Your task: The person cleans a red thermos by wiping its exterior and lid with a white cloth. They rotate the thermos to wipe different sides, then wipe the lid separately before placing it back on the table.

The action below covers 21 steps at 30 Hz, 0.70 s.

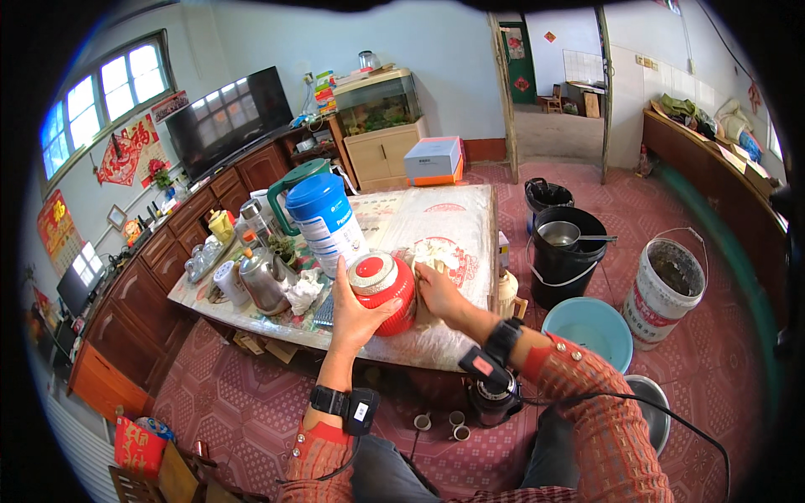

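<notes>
My left hand (360, 314) holds a red ribbed jar with a silver-rimmed lid (393, 295) by its left side, thumb on the front and fingers partly hidden behind it. At the jar's right side, my right hand (438, 290) grips a pale cloth (429, 308) against it. A blue-lidded white tub (327, 220) stands just behind the jar, with a green-handled jug (306, 173) behind that. To the left on the table are a crumpled white tissue (305, 292) and a metal kettle (264, 283).
The table (412, 210) has a plastic cover. Right of it stand black buckets (566, 264), a light-blue basin (591, 333) and a white bucket (660, 302). Several small cups, including one cup (422, 422), and a dark thermos-like vessel (495, 402) are on the floor below.
</notes>
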Tool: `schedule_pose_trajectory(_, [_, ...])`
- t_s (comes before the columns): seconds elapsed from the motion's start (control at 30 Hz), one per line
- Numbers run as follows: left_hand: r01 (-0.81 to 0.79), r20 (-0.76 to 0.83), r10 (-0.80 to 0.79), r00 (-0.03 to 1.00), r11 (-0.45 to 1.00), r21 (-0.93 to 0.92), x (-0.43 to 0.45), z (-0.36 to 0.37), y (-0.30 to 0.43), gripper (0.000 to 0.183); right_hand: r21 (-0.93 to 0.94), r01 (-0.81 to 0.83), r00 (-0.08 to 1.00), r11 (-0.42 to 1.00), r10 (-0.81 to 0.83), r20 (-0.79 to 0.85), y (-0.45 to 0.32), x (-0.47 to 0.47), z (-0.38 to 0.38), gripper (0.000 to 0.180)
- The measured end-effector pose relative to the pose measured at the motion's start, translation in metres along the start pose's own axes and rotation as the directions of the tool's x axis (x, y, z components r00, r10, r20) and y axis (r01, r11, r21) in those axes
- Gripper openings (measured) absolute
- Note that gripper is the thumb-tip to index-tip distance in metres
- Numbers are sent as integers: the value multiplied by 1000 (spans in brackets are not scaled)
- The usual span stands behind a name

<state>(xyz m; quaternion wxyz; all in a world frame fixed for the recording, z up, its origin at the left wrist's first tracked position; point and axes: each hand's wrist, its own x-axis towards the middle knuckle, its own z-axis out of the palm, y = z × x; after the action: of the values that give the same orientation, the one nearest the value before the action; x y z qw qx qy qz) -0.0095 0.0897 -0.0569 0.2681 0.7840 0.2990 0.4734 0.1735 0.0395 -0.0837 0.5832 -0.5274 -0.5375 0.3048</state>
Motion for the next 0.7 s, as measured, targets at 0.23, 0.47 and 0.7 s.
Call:
schedule_pose_trajectory(0.23, [13, -37, -12, 999, 1000, 16, -6, 3, 7, 125, -142, 359, 892, 923, -384, -239, -14, -14, 23, 43])
schedule_pose_trajectory(0.47, [22, -93, -10, 996, 992, 127, -14, 13, 0, 126, -52, -54, 997, 997, 52, -52, -15, 14, -10, 34])
schedule_pose_trajectory(0.7, [51, -132, -48, 990, 998, 22, -24, 20, -3, 131, -103, -181, 983, 978, 182, 5, -4, -23, -20, 24])
